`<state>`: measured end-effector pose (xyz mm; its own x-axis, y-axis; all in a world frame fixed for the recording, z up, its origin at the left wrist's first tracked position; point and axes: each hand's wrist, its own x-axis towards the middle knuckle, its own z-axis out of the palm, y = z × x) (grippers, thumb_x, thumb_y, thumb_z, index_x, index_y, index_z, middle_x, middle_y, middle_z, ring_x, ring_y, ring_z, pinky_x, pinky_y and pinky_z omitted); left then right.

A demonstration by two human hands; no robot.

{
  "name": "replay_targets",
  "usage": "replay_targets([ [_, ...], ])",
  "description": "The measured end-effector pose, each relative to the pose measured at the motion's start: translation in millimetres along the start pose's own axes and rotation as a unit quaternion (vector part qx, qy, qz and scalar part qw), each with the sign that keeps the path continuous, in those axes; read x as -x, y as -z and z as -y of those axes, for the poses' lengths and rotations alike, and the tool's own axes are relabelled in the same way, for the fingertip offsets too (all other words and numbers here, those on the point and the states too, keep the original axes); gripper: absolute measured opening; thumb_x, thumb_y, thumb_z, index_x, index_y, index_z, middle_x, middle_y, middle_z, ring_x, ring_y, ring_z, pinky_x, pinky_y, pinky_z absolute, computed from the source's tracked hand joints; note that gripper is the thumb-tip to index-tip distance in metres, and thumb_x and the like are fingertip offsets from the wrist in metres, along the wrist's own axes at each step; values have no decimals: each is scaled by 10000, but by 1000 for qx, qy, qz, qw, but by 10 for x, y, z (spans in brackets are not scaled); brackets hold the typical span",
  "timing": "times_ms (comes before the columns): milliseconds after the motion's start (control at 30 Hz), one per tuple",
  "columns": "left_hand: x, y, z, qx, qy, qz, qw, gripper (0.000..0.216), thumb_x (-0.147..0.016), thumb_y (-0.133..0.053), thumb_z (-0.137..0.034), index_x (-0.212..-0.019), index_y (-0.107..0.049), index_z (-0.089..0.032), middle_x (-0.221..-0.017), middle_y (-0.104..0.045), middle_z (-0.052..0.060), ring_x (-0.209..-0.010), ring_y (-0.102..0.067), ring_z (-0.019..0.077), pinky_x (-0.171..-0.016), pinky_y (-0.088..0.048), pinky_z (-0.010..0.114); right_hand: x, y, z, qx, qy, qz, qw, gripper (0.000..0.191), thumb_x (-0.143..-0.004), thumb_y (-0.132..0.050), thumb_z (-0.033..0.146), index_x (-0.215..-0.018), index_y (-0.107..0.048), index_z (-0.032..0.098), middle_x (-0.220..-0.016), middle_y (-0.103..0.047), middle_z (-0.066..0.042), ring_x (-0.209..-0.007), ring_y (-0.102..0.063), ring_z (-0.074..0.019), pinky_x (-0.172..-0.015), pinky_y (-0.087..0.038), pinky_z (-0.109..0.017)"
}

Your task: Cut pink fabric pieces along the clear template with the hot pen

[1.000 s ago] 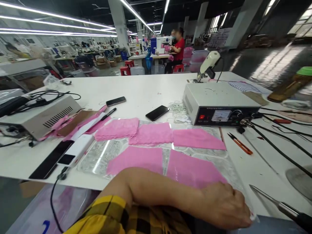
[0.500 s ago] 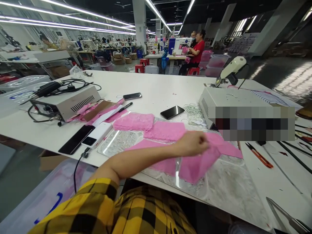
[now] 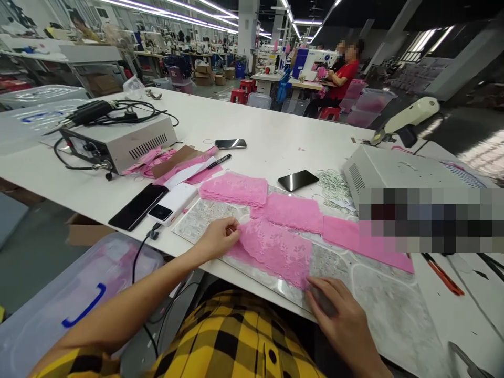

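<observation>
A pink lace piece (image 3: 277,247) lies over pink fabric at the near edge of a clear marble-patterned mat (image 3: 386,299). My left hand (image 3: 220,237) pinches its left corner between thumb and fingertips. At the lower right corner of the lace, my right hand (image 3: 342,310) curves thumb and forefinger together on the edge. Just behind are two stacks of pink lace pieces, a left stack (image 3: 234,189) and a middle stack (image 3: 293,211). A plain pink fabric strip (image 3: 342,231) extends to the right, partly covered by the blurred patch.
Left are a grey box unit (image 3: 137,142) with cables, a black phone (image 3: 137,207) and a white power bank (image 3: 173,202). Another phone (image 3: 298,180) lies behind the stacks beside pale elastic cords (image 3: 334,186). Orange thread snips (image 3: 443,274) lie right. A person in red (image 3: 344,79) sits beyond.
My left arm has drawn back left from across the fabric, and the hand now grips the lace's left corner. My right hand has come into view. The lace now lies spread out. The view has shifted.
</observation>
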<state>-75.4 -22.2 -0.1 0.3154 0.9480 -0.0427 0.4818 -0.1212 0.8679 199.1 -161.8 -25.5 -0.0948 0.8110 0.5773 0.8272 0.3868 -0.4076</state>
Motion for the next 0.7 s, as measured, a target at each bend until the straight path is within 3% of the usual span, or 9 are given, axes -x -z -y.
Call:
replay_targets([
  [200, 219, 82, 84, -111, -60, -50, 991, 68, -752, -530, -119, -763, -576, -168, -839, -608, 24, -793, -561, 154, -740, -444, 275, -74, -153, -65, 1, 53, 36, 998, 188, -901, -570, 356, -1019, -668, 248, -886, -668, -40, -809, -650, -180, -704, -582, -313],
  [333, 345, 87, 145, -169, -72, -71, 980, 97, -756, -543, -80, -781, -580, -167, -994, -636, 65, -1000, -580, 222, -932, -426, 399, -49, -185, -130, 8, 87, 53, 995, 211, -910, -553, 383, -1023, -679, 256, -900, -675, -45, -830, -652, -187, -718, -583, -314],
  [433, 424, 105, 191, -193, -87, -75, 974, 102, -783, -557, -89, -843, -597, -161, -1041, -638, 83, -1039, -579, 245, -970, -423, 457, -57, -189, -157, 13, 105, 57, 993, 219, -909, -556, 379, -1035, -679, 249, -897, -679, -47, -835, -660, -186, -719, -590, -305],
  [500, 470, 153, 232, -199, -105, -75, 971, 194, -799, -589, -117, -988, -609, -157, -1138, -622, 107, -1116, -560, 259, -1001, -427, 464, -84, -179, -160, 11, 110, 58, 992, 215, -908, -560, 373, -1035, -676, 245, -899, -678, -49, -829, -665, -180, -714, -594, -287],
  [600, 507, 270, 342, -223, -178, -61, 957, 345, -853, -631, -197, -1194, -585, -184, -1297, -554, 134, -1220, -517, 263, -1031, -442, 432, -143, -166, -154, 4, 119, 68, 991, 196, -914, -559, 348, -1031, -670, 236, -903, -679, -49, -829, -672, -160, -718, -593, -241],
  [700, 478, 369, 472, -253, -259, -5, 932, 201, -915, -618, -273, -1109, -655, -233, -1325, -546, 117, -1212, -530, 262, -1021, -451, 420, -185, -193, -170, -3, 142, 65, 988, 158, -924, -550, 311, -998, -666, 234, -867, -684, -39, -800, -678, -142, -724, -584, -209],
])
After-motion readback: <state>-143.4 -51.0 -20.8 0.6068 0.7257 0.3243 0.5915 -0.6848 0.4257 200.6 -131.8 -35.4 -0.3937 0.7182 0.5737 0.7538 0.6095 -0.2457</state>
